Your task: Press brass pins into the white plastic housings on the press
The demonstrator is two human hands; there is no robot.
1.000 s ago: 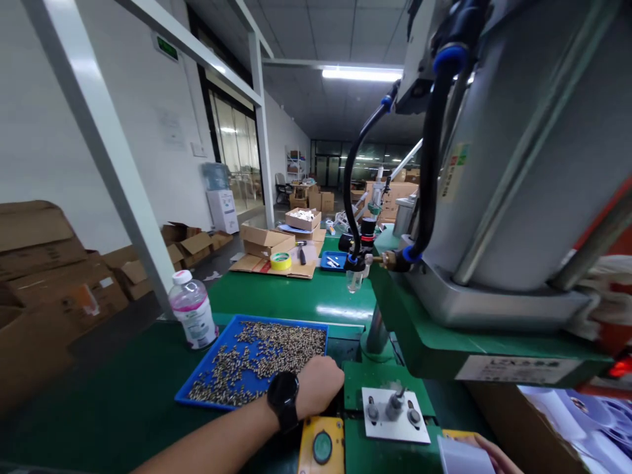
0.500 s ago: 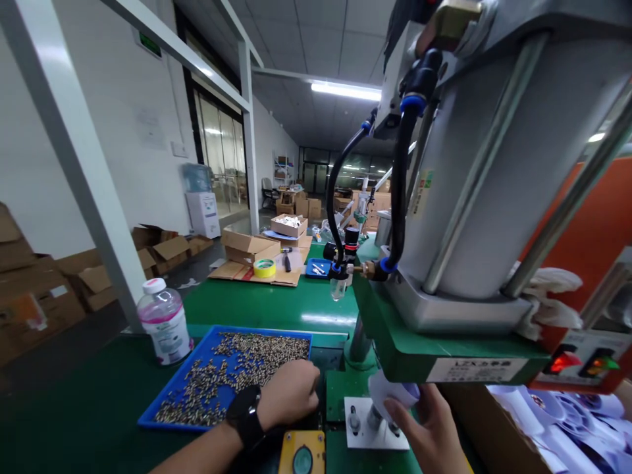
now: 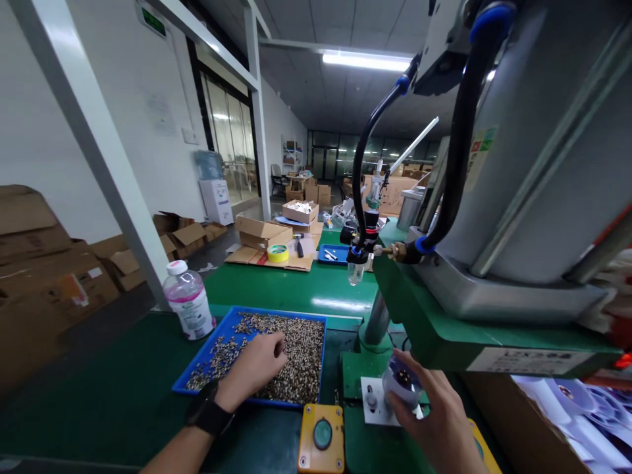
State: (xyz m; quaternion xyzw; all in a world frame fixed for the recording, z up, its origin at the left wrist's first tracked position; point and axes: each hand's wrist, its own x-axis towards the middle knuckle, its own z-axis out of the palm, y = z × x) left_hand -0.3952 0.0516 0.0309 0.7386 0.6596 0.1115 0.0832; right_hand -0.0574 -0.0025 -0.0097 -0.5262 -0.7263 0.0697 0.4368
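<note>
My left hand (image 3: 254,365), with a black watch on the wrist, lies palm down in a blue tray (image 3: 197,368), its fingers on a heap of several small metal pieces (image 3: 296,359). My right hand (image 3: 434,415) grips a small white round part (image 3: 401,382) and sets it on the white fixture plate (image 3: 368,401) under the green press (image 3: 444,329). Whether the left fingers pinch a piece is hidden.
A yellow button box (image 3: 322,438) sits at the front between my hands. A plastic bottle (image 3: 189,299) stands left of the tray by a white post (image 3: 99,151). Cardboard boxes (image 3: 261,232) and a tape roll (image 3: 277,253) lie farther back. White round parts fill a carton (image 3: 582,421) on the right.
My left hand slid from the tray's right front corner leftward into the heap of metal pieces. My right hand came up with the white part and put it on the fixture plate.
</note>
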